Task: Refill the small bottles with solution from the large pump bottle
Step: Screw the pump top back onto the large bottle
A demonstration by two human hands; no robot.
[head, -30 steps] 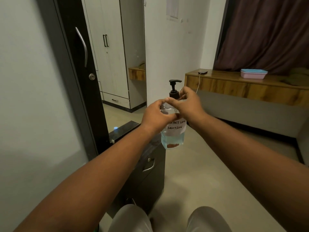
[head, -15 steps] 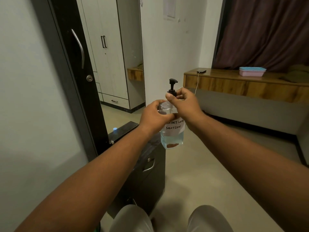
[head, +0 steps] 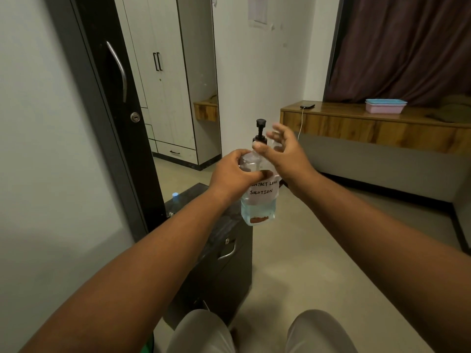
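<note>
The left hand [head: 233, 171] grips the pump bottle [head: 258, 197] (held in mid-air beside the black cabinet [head: 216, 250]); the right hand [head: 283, 151], fingers spread, hovers by the pump head [head: 260, 128]. A clumsy press risks tipping or dropping it.

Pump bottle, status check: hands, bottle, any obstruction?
Left hand gripping pump bottle mid-air. Right hand open beside the black pump head. Bottle partly full, blue. Nothing blocking.
</note>
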